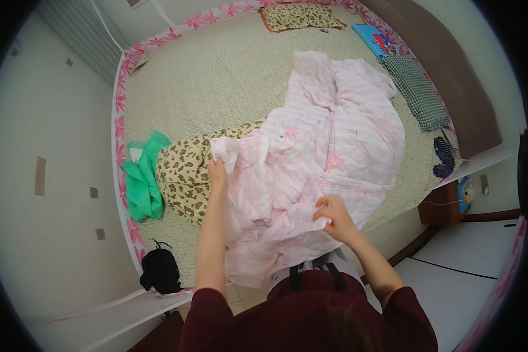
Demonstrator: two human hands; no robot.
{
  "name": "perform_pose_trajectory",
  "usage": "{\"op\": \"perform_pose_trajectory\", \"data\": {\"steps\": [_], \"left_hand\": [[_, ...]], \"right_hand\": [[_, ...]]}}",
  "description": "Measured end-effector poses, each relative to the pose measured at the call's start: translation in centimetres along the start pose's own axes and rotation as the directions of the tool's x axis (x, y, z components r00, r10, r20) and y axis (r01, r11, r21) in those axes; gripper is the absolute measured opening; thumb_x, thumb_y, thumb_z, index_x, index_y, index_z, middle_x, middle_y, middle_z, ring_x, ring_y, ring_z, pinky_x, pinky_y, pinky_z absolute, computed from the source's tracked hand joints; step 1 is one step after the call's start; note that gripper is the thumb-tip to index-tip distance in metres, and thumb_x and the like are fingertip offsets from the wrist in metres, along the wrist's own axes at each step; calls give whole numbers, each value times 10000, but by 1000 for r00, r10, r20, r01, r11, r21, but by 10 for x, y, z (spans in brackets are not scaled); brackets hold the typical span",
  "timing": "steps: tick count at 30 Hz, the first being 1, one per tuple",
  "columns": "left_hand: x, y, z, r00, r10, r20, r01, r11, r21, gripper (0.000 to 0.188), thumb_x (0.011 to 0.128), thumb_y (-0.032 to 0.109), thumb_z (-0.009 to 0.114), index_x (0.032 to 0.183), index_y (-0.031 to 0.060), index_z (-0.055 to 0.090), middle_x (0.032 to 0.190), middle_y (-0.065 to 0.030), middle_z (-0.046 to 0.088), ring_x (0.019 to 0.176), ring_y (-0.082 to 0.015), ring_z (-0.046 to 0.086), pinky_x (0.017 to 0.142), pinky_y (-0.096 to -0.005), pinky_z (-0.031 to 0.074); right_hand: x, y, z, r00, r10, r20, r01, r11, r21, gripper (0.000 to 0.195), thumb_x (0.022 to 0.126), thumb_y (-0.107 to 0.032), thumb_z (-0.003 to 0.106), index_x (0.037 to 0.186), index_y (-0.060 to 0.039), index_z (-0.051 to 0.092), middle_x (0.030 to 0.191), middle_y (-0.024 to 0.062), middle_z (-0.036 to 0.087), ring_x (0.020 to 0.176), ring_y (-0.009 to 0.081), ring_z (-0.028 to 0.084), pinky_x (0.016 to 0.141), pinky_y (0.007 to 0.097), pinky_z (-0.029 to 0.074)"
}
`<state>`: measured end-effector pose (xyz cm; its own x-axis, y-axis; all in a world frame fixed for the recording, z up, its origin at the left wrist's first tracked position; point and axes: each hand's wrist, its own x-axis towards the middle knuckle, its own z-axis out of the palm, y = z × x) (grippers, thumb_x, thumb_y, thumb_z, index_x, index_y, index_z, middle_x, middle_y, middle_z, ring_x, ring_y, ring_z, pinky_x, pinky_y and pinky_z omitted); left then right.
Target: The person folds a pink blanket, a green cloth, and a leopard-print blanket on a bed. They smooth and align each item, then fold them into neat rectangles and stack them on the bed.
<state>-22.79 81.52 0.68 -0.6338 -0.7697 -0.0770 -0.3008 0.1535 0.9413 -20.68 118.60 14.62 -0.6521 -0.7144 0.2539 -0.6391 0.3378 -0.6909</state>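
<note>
A pink and white striped quilt (330,141) lies rumpled across the bed, its near part hanging over the edge close to my body. My left hand (218,174) grips the quilt's left edge, beside a leopard-print blanket (182,171) that lies partly under the quilt. Farther right and nearer to me, my right hand (335,218) pinches a fold of the quilt between thumb and fingers. The quilt's underside is hidden.
Green fabric (145,180) and a black cloth item (160,270) lie at the left. A leopard-print pillow (301,17), a blue item (373,39), a checked pillow (416,92) and dark striped fabric (443,157) lie along the far and right sides. Floral-trimmed netting (120,110) surrounds the mattress.
</note>
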Motion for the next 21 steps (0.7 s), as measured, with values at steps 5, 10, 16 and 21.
{"op": "perform_pose_trajectory", "data": {"steps": [5,10,16,21], "left_hand": [[-81,163,-96,940,173,295,-112,970,-214,226,853,135,442,966,-4,580,822,-30,585,774,-121,526,708,-248,414],[-193,201,-96,849,400,346,-318,908,-271,225,837,57,478,1046,-5,535,919,-48,548,820,-120,505,732,-234,414],[-240,179,-85,832,554,12,-550,823,145,301,730,3,560,1021,-3,486,923,-144,511,862,-294,530,748,-342,429],[-255,9,-61,948,239,-210,-132,895,425,100,693,25,552,782,21,505,828,-148,533,807,-344,508,695,-406,420]], "right_hand": [[82,-49,-35,979,-192,-70,201,967,159,179,608,-29,621,770,-99,592,1169,115,489,1042,299,445,900,383,356],[146,-101,-27,881,-468,-65,460,819,342,100,652,-62,592,746,-65,559,1107,112,525,1036,292,480,939,403,334],[126,-113,-27,875,-466,133,328,772,545,63,674,-47,547,735,-37,536,692,52,502,656,183,474,568,292,375],[110,-101,-75,911,-413,2,347,768,538,61,653,-24,522,711,-42,527,690,37,483,657,156,452,609,266,354]]}}
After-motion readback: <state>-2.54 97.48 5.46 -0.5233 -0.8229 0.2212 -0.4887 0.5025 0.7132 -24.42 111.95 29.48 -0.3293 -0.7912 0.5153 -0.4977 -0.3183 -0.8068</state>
